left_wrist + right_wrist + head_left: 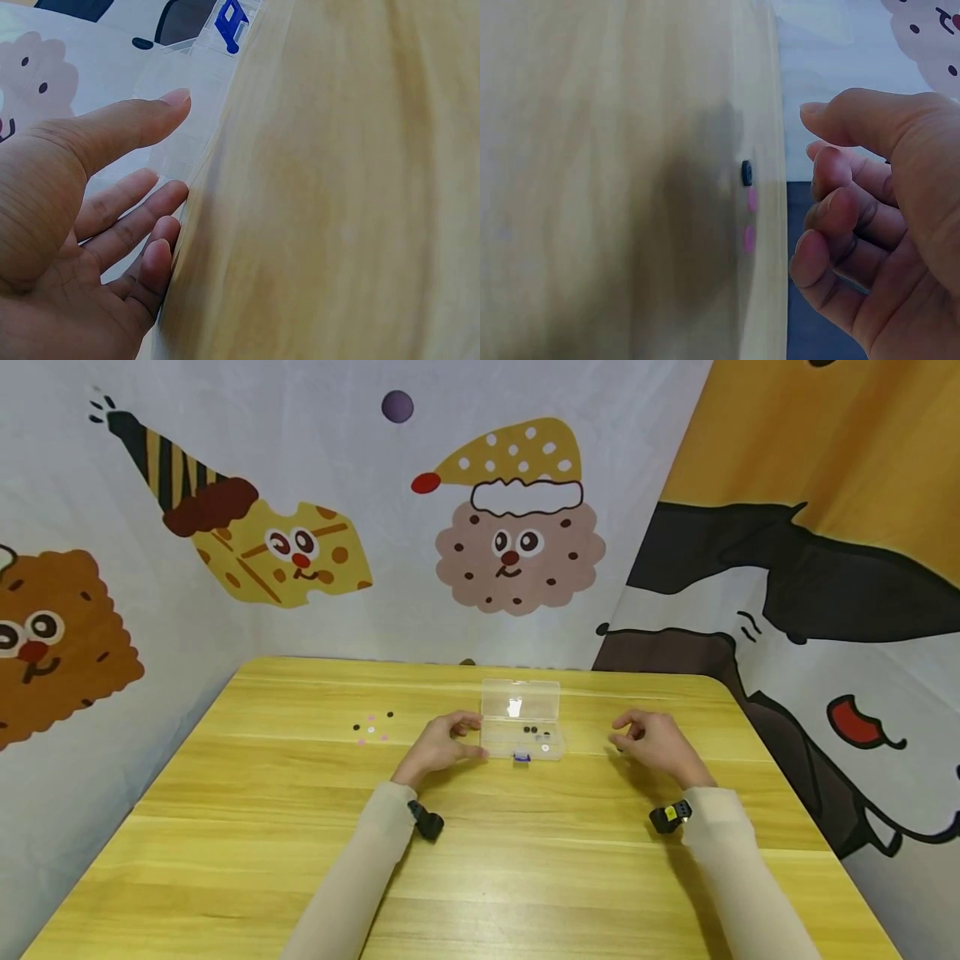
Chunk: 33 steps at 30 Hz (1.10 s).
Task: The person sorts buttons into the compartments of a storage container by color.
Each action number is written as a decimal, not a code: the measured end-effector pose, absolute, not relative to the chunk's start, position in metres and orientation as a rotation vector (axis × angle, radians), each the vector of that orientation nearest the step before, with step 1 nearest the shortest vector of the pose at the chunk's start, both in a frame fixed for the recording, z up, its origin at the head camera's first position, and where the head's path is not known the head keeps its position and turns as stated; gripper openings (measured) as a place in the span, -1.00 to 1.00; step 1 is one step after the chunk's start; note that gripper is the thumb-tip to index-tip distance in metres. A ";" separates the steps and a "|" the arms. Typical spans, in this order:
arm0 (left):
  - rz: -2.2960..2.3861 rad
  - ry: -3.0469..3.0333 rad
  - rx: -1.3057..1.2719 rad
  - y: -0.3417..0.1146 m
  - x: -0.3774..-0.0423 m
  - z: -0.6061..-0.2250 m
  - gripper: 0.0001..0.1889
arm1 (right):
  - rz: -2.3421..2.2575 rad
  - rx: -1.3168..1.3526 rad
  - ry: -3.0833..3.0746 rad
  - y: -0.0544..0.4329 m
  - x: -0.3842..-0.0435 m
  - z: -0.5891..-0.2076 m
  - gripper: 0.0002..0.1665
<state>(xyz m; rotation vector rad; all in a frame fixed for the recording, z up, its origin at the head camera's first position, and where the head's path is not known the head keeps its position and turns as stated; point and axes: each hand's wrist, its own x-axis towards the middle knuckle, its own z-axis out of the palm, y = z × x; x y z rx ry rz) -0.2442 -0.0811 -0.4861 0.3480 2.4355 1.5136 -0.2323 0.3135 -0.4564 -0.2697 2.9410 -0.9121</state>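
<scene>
A clear plastic box [495,745] stands on the table with its lid [498,697] raised at the back and a blue latch [521,758] at the front. Several small black and white buttons lie inside, among them a white button [545,747]. At the box's left end is my left hand [441,745], thumb and fingers apart, fingertips right at its side. My right hand [654,743] hovers right of the box with loosely bent fingers and nothing between them. Below it, in the right wrist view, a black button [747,173] and two pink buttons, one a pink button [748,238], rest on the table.
Left of my left hand, several loose buttons are scattered, including a black button [390,714], a white button [371,730] and a pink button [362,742]. A cartoon-printed cloth [315,635] hangs behind the wooden table [480,877].
</scene>
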 end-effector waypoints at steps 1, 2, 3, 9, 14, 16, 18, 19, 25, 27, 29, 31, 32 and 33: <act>1.510 2.437 0.349 -0.081 -0.244 -0.486 -0.35 | -0.906 -0.261 2.941 0.315 -0.232 -0.457 -0.70; 1.508 2.439 0.350 -0.081 -0.244 -0.486 -0.35 | -0.899 -0.259 2.942 0.316 -0.231 -0.458 -0.71; 1.506 2.441 0.351 -0.081 -0.245 -0.486 -0.35 | -0.893 -0.259 2.943 0.316 -0.230 -0.459 -0.71; 1.507 2.433 0.353 -0.081 -0.245 -0.486 -0.35 | -0.837 -0.289 2.955 0.321 -0.225 -0.461 -0.77; 1.502 2.433 0.351 -0.081 -0.244 -0.486 -0.34 | -0.818 -0.276 2.932 0.325 -0.222 -0.465 -0.84; 1.499 2.435 0.352 -0.081 -0.244 -0.486 -0.35 | -0.812 -0.271 2.924 0.327 -0.222 -0.467 -0.85; 1.496 2.437 0.355 -0.082 -0.245 -0.486 -0.35 | -0.807 -0.277 2.920 0.328 -0.222 -0.468 -0.86; 1.495 2.437 0.355 -0.082 -0.245 -0.486 -0.35 | -0.803 -0.283 2.921 0.329 -0.223 -0.469 -0.86; 1.492 2.436 0.355 -0.083 -0.245 -0.486 -0.35 | -0.791 -0.294 2.928 0.330 -0.225 -0.473 -0.88; 1.493 2.433 0.354 -0.082 -0.245 -0.485 -0.35 | -0.777 -0.301 2.934 0.330 -0.226 -0.473 -0.89; 1.495 2.428 0.354 -0.082 -0.244 -0.484 -0.34 | -0.760 -0.305 2.942 0.329 -0.226 -0.473 -0.89; 1.498 2.425 0.355 -0.082 -0.244 -0.484 -0.34 | -0.752 -0.306 2.947 0.329 -0.226 -0.472 -0.89; 1.499 2.426 0.355 -0.082 -0.244 -0.484 -0.34 | -0.749 -0.304 2.949 0.328 -0.226 -0.472 -0.89; 1.499 2.426 0.355 -0.082 -0.244 -0.484 -0.34 | -0.747 -0.301 2.950 0.328 -0.226 -0.472 -0.89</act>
